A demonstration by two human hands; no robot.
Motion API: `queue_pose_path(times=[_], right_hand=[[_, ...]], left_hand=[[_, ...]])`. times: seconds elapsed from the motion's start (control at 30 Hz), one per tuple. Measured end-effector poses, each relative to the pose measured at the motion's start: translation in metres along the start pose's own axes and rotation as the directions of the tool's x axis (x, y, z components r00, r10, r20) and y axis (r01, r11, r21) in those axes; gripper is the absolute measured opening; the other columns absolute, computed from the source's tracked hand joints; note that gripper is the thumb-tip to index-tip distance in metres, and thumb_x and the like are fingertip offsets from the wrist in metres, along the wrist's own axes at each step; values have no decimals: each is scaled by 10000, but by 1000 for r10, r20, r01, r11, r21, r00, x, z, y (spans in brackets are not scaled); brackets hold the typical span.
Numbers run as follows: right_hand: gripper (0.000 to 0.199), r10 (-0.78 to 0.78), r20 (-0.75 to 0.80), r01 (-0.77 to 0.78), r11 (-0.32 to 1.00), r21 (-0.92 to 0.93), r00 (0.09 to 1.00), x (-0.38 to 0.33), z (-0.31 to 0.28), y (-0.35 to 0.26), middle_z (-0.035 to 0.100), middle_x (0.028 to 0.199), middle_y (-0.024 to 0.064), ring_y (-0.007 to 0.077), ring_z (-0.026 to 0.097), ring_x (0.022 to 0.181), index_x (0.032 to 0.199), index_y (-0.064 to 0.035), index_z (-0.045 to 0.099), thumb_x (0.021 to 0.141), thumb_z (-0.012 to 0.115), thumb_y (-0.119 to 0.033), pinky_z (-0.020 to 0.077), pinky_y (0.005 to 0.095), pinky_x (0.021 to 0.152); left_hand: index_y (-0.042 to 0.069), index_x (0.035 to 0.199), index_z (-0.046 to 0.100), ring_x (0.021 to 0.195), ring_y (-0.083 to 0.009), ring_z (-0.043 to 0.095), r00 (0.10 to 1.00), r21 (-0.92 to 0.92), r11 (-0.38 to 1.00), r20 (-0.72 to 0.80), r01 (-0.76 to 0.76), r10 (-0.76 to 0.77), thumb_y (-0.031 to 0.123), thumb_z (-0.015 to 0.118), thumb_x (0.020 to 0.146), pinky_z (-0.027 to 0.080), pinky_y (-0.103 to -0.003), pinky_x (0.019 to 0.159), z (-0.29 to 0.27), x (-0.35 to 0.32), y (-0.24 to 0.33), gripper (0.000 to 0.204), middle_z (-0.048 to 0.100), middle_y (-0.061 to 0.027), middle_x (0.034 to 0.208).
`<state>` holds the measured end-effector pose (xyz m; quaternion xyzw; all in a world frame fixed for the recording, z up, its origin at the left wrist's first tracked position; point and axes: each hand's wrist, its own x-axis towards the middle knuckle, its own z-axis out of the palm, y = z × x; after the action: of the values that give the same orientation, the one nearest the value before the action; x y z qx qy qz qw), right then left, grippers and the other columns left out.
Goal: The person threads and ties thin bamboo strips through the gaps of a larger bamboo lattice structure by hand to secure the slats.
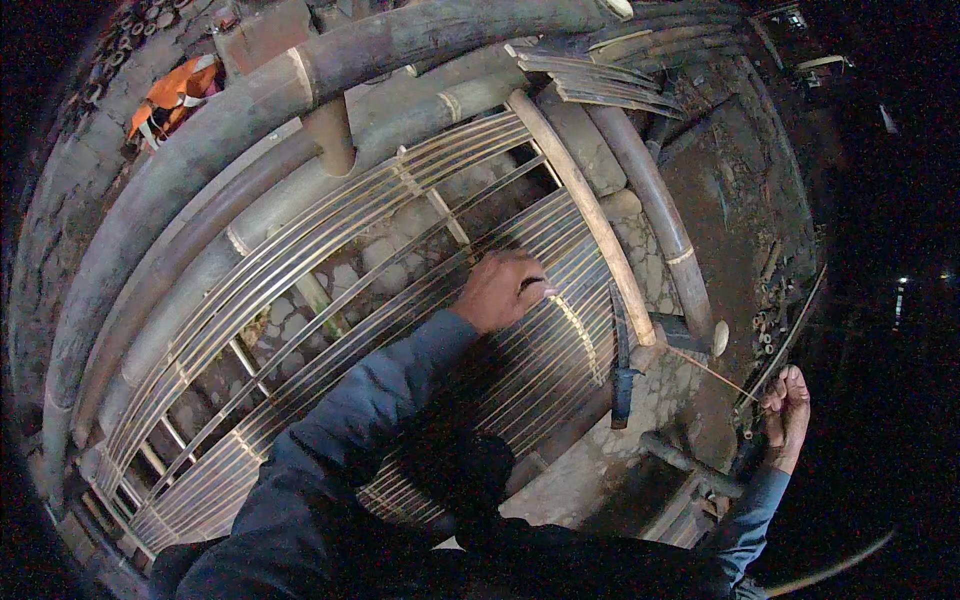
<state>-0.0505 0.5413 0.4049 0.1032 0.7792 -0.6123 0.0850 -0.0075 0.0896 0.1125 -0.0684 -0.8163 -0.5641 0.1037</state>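
Observation:
A panel of long, thin bamboo slats [540, 395] spreads below me, with a thicker bamboo rail [585, 215] along its right end. My left hand [505, 290] rests on the slats with fingers curled; whatever it grips is hidden. Beside its fingertips, a pale woven binding [580, 335] crosses the slats. Out to the right, my right hand [787, 405] is closed on a thin strip [715, 374], which stretches taut toward the lower end of the rail. A dark tool with a wrapped handle [622, 390] lies at the panel's right edge.
Thick bamboo poles [400, 50] curve along the far side, and another pole [655, 215] stands to the right. Loose split slats [610, 80] lie at the far right. Stone paving [380, 245] shows through the gaps. An orange cloth or bag [175, 95] sits at far left.

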Motion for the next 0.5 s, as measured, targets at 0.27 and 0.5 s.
queue_pose_path(times=[0.27,0.5], right_hand=[[221,30,-62,-33,999,-43,998,0,14,7,477,704,-40,72,469,570,965,-103,581,1033,574,-313,419,241,513],[184,0,-97,-2,1000,-17,995,8,35,0,498,716,-42,56,436,564,1008,-84,606,1043,557,-258,376,216,495]], left_hand=[[14,1015,665,947,-414,621,802,440,762,-573,476,-170,159,651,854,494,-516,845,-55,-8,-41,217,648,-223,986],[59,956,730,935,-392,676,824,215,798,-222,563,-521,131,728,783,545,-488,851,-51,-29,-52,187,692,-232,978]])
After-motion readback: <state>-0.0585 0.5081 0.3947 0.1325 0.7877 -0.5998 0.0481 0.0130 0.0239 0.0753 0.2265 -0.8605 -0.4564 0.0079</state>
